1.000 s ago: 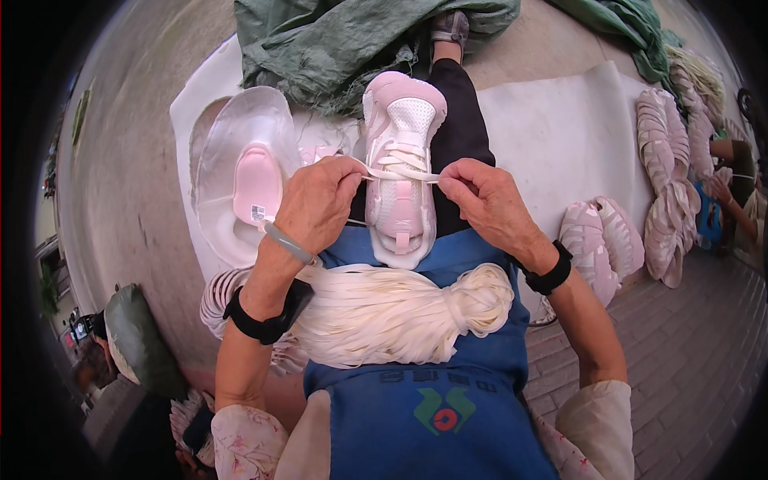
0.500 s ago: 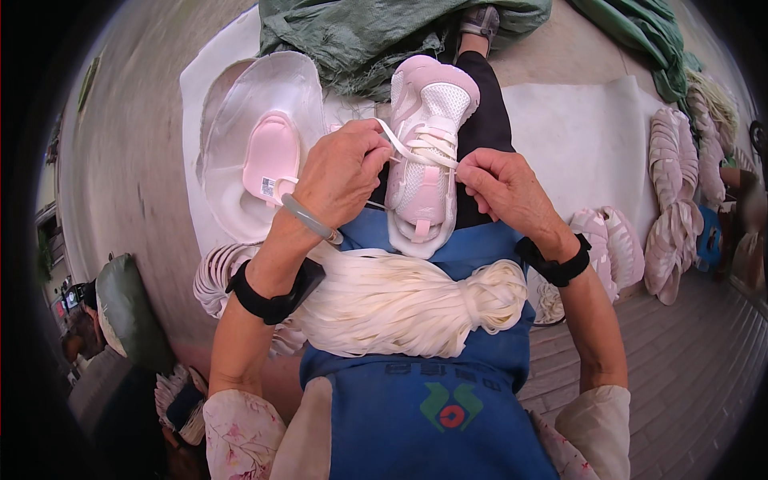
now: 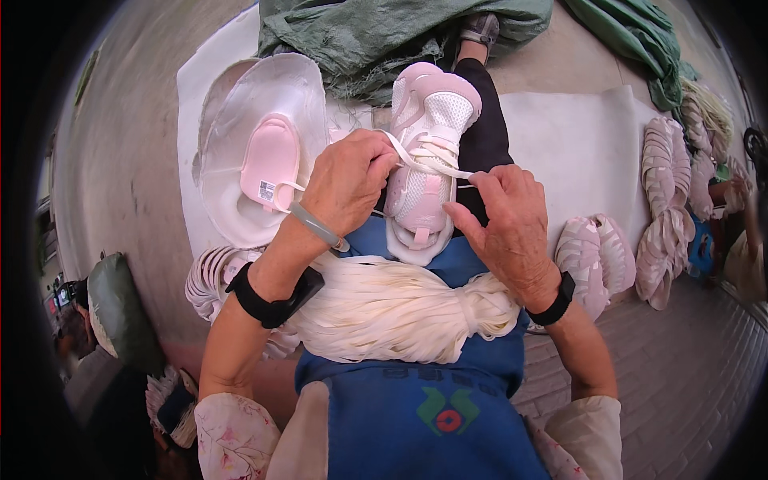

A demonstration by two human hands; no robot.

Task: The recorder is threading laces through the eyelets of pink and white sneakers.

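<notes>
A pink and white mesh sneaker [image 3: 428, 200] lies on my lap, heel end toward me. A white flat shoelace [image 3: 436, 164] criss-crosses its front. My left hand [image 3: 350, 178] is closed in a pinch on one length of lace at the shoe's left. On the other side, a second length runs straight to the bent fingers of my right hand [image 3: 510, 228], which grip it while the thumb stands apart below. A bundle of cream laces [image 3: 384, 308] lies across my blue apron [image 3: 408, 416], just below the shoe.
To the left, a white shell-like container [image 3: 220, 172] holds a pink insole [image 3: 270, 160]. Stacked pink shoe uppers [image 3: 596, 260] stand at the right, with longer rows [image 3: 666, 208] beyond. Green cloth [image 3: 384, 40] lies ahead, and a green sack [image 3: 124, 308] at far left.
My right hand has moved outward to the right and turned, its thumb spreading from the fingers and the lace drawn longer. My left hand has stayed nearly in place.
</notes>
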